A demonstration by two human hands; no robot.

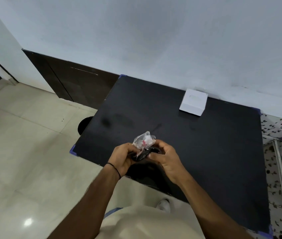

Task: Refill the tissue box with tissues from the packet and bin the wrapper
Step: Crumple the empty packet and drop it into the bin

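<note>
While both hands [142, 156] clamp the crumpled wrapper [143, 140], tissue box [193, 102] well beyond.

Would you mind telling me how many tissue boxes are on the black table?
1. The white tissue box sits at the far edge of the black table, against the wall; none seems hidden.
</note>
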